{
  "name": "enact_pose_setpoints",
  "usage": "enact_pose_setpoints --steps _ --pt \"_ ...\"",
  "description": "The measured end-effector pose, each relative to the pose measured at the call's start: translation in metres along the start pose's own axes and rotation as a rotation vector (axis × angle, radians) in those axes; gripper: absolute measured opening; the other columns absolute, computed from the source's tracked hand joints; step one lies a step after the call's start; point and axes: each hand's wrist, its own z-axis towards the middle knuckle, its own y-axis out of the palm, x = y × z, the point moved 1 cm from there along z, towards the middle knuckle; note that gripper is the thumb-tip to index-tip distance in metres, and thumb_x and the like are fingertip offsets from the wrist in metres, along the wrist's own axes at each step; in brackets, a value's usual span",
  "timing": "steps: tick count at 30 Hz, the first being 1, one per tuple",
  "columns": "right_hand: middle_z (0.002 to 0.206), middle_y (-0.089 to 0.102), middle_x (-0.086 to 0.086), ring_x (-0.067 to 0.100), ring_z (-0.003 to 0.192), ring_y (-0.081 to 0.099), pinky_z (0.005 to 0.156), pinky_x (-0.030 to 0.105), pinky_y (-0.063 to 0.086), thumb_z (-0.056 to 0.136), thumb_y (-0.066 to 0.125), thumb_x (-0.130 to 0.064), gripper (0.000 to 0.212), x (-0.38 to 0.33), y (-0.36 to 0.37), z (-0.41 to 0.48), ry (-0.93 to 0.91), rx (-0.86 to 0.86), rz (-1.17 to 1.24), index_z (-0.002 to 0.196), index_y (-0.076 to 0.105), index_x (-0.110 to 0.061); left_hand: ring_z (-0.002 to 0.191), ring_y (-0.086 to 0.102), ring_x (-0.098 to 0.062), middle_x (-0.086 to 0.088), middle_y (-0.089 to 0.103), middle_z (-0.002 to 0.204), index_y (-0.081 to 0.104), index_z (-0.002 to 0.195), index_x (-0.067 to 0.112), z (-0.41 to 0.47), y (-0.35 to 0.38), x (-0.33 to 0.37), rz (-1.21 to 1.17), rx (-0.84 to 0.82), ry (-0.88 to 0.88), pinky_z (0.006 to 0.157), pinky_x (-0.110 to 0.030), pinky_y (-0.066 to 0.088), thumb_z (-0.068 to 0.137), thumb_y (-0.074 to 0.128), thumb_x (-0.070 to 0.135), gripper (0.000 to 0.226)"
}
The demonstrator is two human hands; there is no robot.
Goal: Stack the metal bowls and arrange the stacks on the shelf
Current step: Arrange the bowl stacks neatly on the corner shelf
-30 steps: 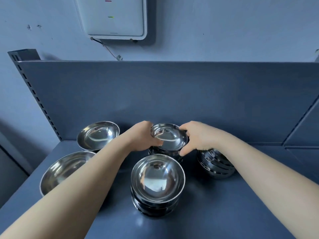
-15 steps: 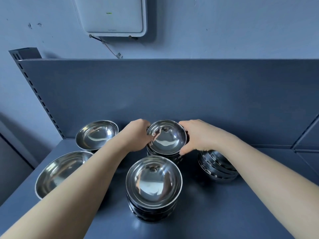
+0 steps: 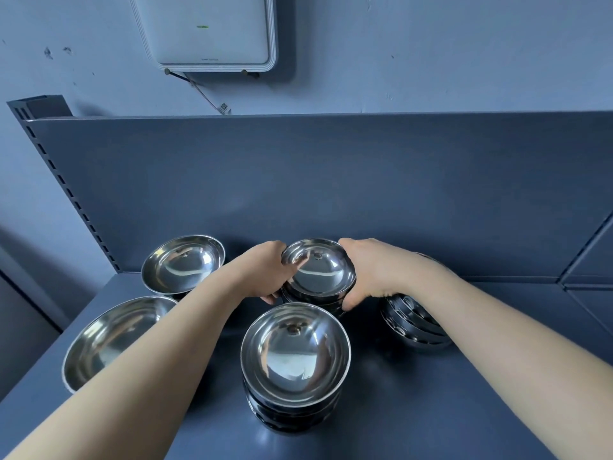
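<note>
Three stacks of metal bowls [image 3: 317, 277] [image 3: 295, 360] [image 3: 414, 327] — two single bowls [image 3: 182, 263] [image 3: 109, 340], two hands [image 3: 265, 273] [image 3: 371, 270], one shelf [image 3: 414, 410].

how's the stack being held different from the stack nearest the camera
The held stack stands farther back, near the shelf's back panel; the front stack stands nearer the camera. The held stack has the left hand and right hand in a grip on its sides; the front stack is untouched. Both are nested shiny metal bowls standing open side up.

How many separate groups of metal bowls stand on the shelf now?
5: back-left bowl, front-left large bowl, centre-back stack held by both hands, front-centre stack, right stack partly hidden behind the right arm.
</note>
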Motion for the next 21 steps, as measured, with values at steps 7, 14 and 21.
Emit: enact_pose_setpoints --steps 7,14,21 --pt "0.09 0.053 0.0 0.017 0.072 0.055 0.057 0.033 0.048 0.06 0.089 -0.033 0.068 -0.008 0.001 0.002 -0.01 0.045 0.006 0.104 0.04 -0.015 0.072 0.071 -0.031 -0.01 0.066 0.086 0.055 0.099 0.004 0.003 -0.001 -0.008 -0.039 0.051 0.026 0.071 -0.049 0.058 0.092 0.056 0.034 0.031" --pt "0.092 0.055 0.0 0.016 0.072 0.056 0.054 0.031 0.045 0.058 0.089 -0.039 0.068 -0.01 0.002 0.005 0.002 0.051 0.013 0.102 0.042 -0.016 0.075 0.069 -0.034 -0.016 0.065 0.09 0.055 0.097 0.005 0.007 -0.006 -0.014 0.026 0.054 0.015 0.068 -0.048 0.059 0.093 0.052 0.034 0.029" --pt "0.094 0.056 0.0 0.017 0.072 0.057 0.055 0.032 0.047 0.059 0.088 -0.041 0.066 -0.015 0.0 0.005 0.016 0.048 -0.012 0.101 0.043 -0.016 0.067 0.071 -0.028 -0.015 0.064 0.09 0.053 0.1 0.007 0.009 -0.005 -0.016 0.063 0.052 0.008 0.067 -0.047 0.059 0.093 0.045 0.052 0.046"
